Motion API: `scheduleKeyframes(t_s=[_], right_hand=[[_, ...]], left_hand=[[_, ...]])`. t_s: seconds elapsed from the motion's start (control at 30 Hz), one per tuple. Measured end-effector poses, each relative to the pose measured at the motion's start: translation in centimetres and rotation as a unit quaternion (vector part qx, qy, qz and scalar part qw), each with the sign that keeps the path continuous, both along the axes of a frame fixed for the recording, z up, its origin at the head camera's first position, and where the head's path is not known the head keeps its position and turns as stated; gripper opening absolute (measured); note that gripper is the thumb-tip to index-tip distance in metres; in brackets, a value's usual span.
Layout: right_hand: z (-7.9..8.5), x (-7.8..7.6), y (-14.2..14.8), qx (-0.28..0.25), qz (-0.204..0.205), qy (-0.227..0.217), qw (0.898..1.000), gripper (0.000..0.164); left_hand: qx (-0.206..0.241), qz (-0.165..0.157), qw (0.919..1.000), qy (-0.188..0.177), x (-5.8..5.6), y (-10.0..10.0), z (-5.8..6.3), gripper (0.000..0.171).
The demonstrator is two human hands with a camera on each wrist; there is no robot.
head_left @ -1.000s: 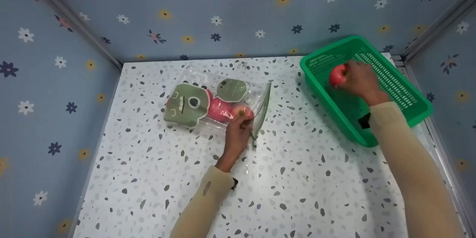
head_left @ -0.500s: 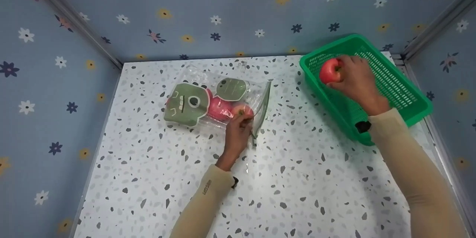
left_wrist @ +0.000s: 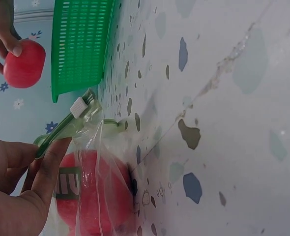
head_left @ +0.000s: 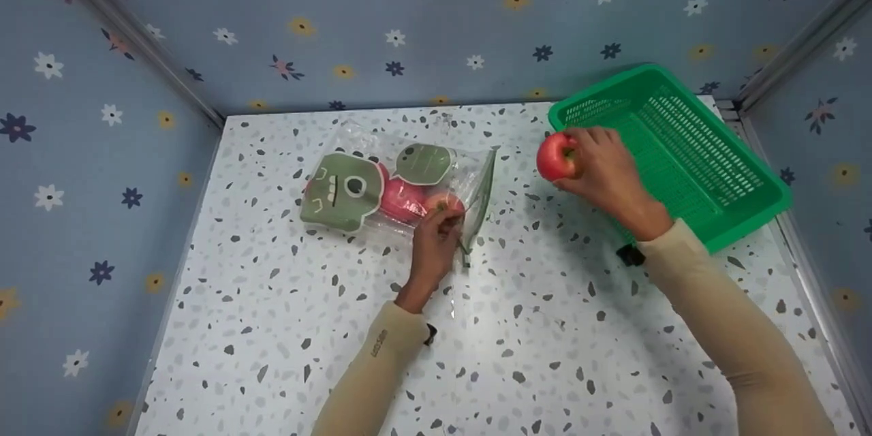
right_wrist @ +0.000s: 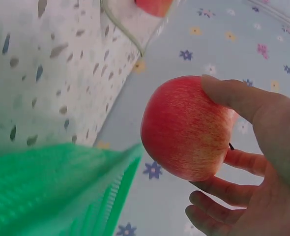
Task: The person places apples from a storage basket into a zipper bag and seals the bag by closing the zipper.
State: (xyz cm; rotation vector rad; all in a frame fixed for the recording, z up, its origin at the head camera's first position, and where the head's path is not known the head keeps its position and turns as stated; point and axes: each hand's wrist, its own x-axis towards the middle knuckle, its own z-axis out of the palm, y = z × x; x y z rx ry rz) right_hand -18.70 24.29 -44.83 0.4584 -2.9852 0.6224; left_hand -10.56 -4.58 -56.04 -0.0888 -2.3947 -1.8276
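My right hand [head_left: 606,167] grips a red apple [head_left: 557,157] between thumb and fingers, held up just left of the green basket [head_left: 753,231]. In the right wrist view the apple [right_wrist: 187,128] shows its dark stem near the fingers. A clear zip bag [head_left: 470,177] with a green monster print lies on its side, and several red apples [head_left: 403,200] show through it. At the bag's right end my left hand [head_left: 434,245] pinches the edge of its mouth. The left wrist view shows the green zip strip [left_wrist: 61,130] between thumb and finger, with a white slider on it.
The speckled white table [head_left: 327,354] meets a flowered blue wall [head_left: 409,0] at the back, with side walls left and right. The basket stands in the back right corner. Its rim [right_wrist: 120,162] rises close to my right hand.
My right hand has lifted the apple out of the basket and carried it left past the rim. The left hand and the bag have stayed in place.
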Motion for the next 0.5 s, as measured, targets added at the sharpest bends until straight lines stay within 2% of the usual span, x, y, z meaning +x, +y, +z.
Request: scheduleKeyframes(t_s=[0.2, 0.5], right_hand=[[-1.5, 1.1, -2.0, 0.007, 0.024, 0.001, 1.000, 0.082], [-3.7, 2.5, -4.7, -0.006, 0.032, -0.021, 0.999, 0.079]], left_hand=[[0.003, 0.000, 1.0000, 0.003, 0.1, 0.0, 0.1, 0.020], [0.001, 0.002, 0.9999, 0.010, 0.0, 0.0, 0.0, 0.019]])
